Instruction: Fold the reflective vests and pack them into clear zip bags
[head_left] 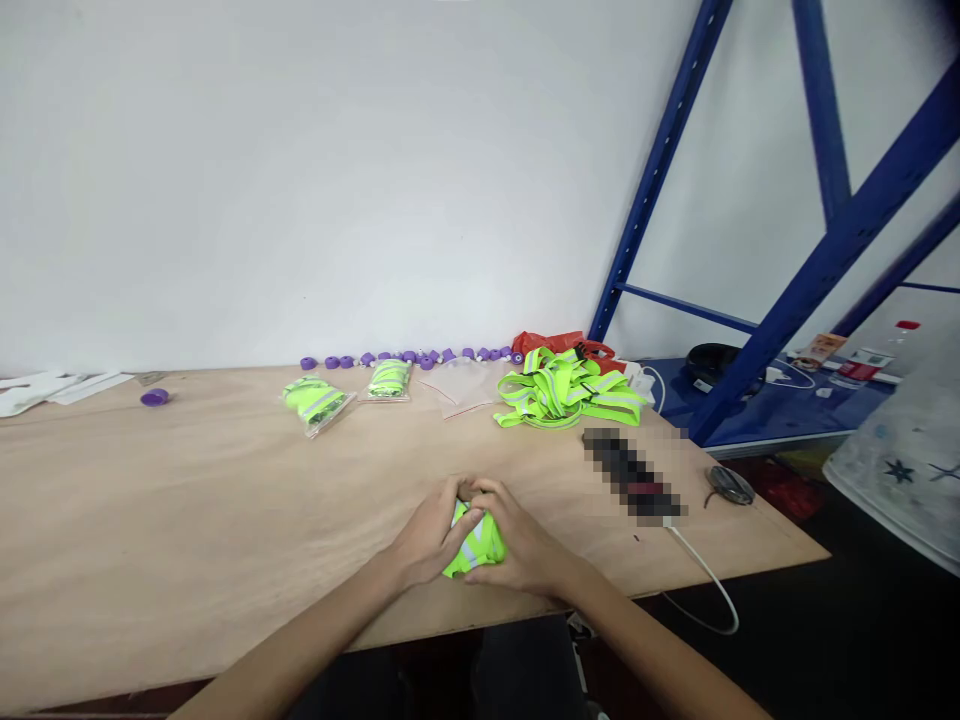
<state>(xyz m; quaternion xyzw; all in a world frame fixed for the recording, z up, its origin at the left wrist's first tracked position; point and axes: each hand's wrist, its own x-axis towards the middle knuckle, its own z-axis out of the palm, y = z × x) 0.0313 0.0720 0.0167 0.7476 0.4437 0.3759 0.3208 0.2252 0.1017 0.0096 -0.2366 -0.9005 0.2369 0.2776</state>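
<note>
Near the front edge of the table, a folded bundle of neon-yellow reflective strap with grey-white stripes is clasped between both hands. My left hand curls around its left and top side. Opposite it, my right hand wraps the right side, fingertips meeting those of the left at the far end. Parts of the bundle are hidden under the fingers. A loose heap of the same reflective straps lies at the back right. Two clear bags with folded straps, one bag left of the other bag, rest behind the hands.
Flat clear plastic bags lie beside the strap heap, with a red bag behind it. Several purple rolls line the wall. A pixelated dark object with a white cable sits right; a blue rack stands beyond.
</note>
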